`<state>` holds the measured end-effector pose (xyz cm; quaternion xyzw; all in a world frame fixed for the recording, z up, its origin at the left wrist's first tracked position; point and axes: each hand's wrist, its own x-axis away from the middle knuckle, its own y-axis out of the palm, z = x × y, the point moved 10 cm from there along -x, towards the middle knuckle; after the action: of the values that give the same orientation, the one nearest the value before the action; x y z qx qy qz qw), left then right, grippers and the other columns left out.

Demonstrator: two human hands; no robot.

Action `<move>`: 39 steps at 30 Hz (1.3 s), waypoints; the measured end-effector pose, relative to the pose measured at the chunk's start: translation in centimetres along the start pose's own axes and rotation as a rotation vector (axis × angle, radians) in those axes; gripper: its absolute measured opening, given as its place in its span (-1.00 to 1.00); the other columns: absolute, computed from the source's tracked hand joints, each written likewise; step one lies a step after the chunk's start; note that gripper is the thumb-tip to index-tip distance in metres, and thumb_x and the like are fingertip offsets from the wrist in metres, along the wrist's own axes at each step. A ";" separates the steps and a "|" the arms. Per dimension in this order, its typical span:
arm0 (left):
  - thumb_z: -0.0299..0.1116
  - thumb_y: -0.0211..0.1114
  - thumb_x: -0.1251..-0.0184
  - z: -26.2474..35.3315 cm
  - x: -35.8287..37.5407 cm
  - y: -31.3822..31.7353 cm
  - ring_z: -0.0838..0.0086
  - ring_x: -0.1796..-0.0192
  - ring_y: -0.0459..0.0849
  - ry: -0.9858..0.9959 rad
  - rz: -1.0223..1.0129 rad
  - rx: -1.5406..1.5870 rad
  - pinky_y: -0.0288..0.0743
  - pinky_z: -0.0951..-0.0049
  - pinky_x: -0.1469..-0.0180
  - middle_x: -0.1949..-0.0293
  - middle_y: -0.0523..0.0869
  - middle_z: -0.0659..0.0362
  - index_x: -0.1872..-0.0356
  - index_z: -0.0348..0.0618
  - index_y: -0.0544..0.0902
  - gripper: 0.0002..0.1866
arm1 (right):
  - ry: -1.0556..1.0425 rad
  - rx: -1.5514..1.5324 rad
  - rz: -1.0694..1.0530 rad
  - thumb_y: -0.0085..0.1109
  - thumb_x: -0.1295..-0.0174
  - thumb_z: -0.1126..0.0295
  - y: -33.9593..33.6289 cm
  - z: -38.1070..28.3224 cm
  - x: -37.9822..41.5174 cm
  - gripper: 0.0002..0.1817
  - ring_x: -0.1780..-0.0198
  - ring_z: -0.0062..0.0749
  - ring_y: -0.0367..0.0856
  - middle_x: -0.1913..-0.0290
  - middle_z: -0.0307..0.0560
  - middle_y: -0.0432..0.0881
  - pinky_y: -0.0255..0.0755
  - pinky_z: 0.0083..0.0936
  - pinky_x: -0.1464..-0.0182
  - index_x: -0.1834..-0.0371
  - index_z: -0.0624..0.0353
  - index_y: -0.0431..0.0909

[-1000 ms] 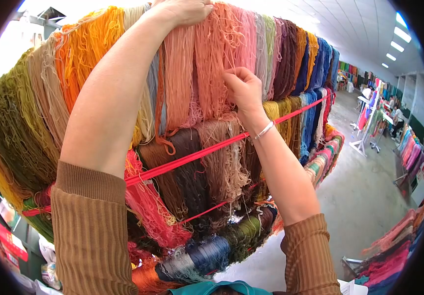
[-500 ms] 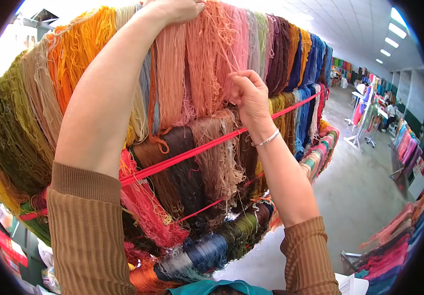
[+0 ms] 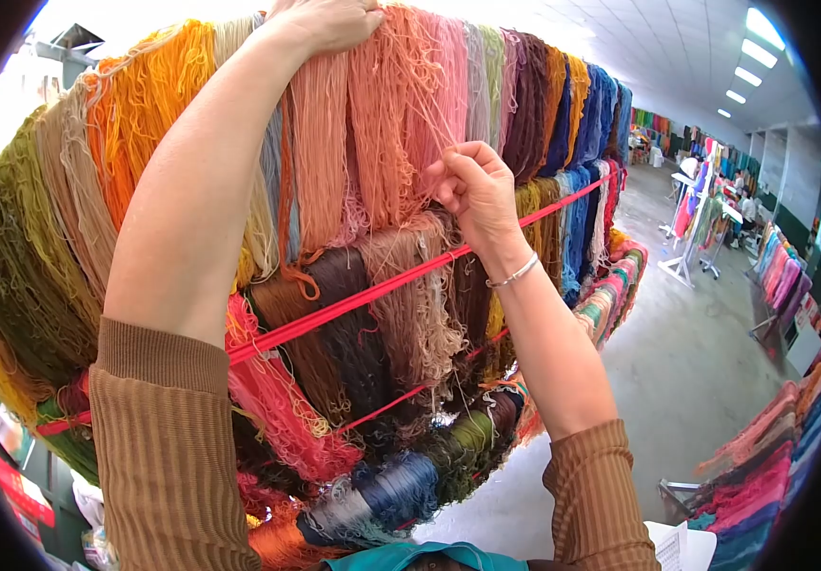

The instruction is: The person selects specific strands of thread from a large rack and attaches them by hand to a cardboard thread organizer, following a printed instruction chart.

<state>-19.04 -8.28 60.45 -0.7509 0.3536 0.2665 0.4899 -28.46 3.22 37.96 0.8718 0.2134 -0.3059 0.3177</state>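
Skeins of salmon-pink yarn hang over the top of a rack, some loose strands crossing their front. My left hand is closed at the top of these skeins, with its fingers bent over the yarn and partly cut off by the frame's upper edge. Lower and to the right, my right hand pinches thin pink strands between thumb and fingertips, in front of the skein's right side. Those strands run tautly up toward the left hand. A bracelet circles the right wrist.
Orange, olive and blue skeins flank the pink ones. A red cord stretches across the rack, over brown and black yarn. Farther right are a grey floor, white stands and a rack of coloured yarn.
The view has shifted slightly, with the rack a little left and lower. My right hand's fingers have opened somewhat from a tighter curl, still pinching strands. My left hand stays at the top.
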 end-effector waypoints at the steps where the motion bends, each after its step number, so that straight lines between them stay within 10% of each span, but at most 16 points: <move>1: -0.02 -0.11 -0.50 0.0 -0.1 0.2 0.13 -0.28 0.59 0.003 -0.023 -0.012 0.37 0.14 -0.37 -0.19 0.67 0.01 -0.19 0.02 0.67 -0.50 | -0.001 0.000 0.001 0.21 -0.35 0.45 0.0 0.0 0.0 -0.93 0.59 -0.65 0.56 0.38 -0.07 0.74 0.27 -0.74 0.61 0.24 0.14 0.51; 10: 0.04 -0.19 -0.57 0.6 0.5 -0.3 0.13 -0.34 0.53 -0.017 -0.046 0.012 0.30 0.15 -0.42 -0.29 0.60 0.03 -0.36 0.10 0.51 -0.47 | 0.005 0.081 -0.046 0.12 -0.45 0.37 0.8 0.4 0.8 -0.86 0.63 -0.77 0.22 0.58 -0.42 0.39 0.02 -0.75 0.59 0.12 0.17 0.62; 12: 0.05 -0.21 -0.59 0.9 0.6 -0.7 0.14 -0.37 0.51 -0.001 -0.047 0.018 0.28 0.15 -0.43 -0.32 0.57 0.05 -0.40 0.12 0.47 -0.46 | -0.163 0.494 0.006 0.08 -0.48 0.36 1.1 -0.5 2.1 -0.80 0.60 -0.82 0.22 0.57 -0.42 0.41 0.03 -0.75 0.57 0.11 0.21 0.67; 16: 0.05 -0.18 -0.58 0.9 -0.2 0.2 0.16 -0.41 0.46 0.061 -0.142 0.018 0.23 0.14 -0.47 -0.37 0.53 0.11 -0.41 0.19 0.47 -0.48 | -0.169 0.791 -0.073 0.08 -0.47 0.39 1.7 -0.2 6.0 -0.77 0.20 -0.71 0.53 0.27 -0.32 0.65 0.44 -0.68 0.14 0.11 0.34 0.65; 26: 0.10 -0.04 -0.52 -0.1 -0.7 1.2 0.11 -0.41 0.46 -0.044 -0.136 0.134 0.22 0.18 -0.49 -0.35 0.55 0.05 -0.37 0.11 0.52 -0.46 | 0.001 0.531 0.035 0.07 -0.48 0.36 -4.5 1.6 11.8 -0.81 0.59 -0.87 0.19 0.54 -0.52 0.42 0.03 -0.76 0.57 0.14 0.19 0.67; 29: 0.09 -0.03 -0.52 0.5 -1.0 1.6 0.11 -0.39 0.48 -0.043 -0.147 0.120 0.22 0.22 -0.49 -0.33 0.57 0.04 -0.35 0.09 0.54 -0.46 | 0.067 0.494 0.082 0.10 -0.41 0.42 -5.4 1.1 13.9 -0.80 0.21 -0.62 0.58 0.30 -0.19 0.70 0.44 -0.59 0.11 0.17 0.33 0.67; 32: 0.11 -0.09 -0.55 -0.3 -1.5 1.9 0.05 -0.34 0.52 0.025 -0.079 0.116 0.31 0.17 -0.40 -0.23 0.62 -0.06 -0.22 -0.06 0.60 -0.45 | 0.088 0.424 0.070 0.13 -0.44 0.37 -5.5 1.0 15.7 -0.84 0.54 -0.85 0.29 0.51 -0.47 0.49 0.13 -0.76 0.52 0.16 0.18 0.67; 39: 0.10 -0.10 -0.55 5.8 -1.2 5.7 0.04 -0.25 0.57 0.353 0.142 0.213 0.38 0.14 -0.31 -0.12 0.67 -0.07 -0.08 -0.11 0.65 -0.46 | -0.064 0.538 0.203 0.15 -0.21 0.33 -6.0 -0.2 17.9 -0.76 0.29 -0.23 0.72 0.36 0.12 0.74 0.55 -0.28 0.19 0.28 0.27 0.71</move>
<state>-24.65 -4.12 56.03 -0.7032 0.5123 0.1258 0.4768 -18.87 10.82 23.57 0.9315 0.0258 -0.3455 0.1107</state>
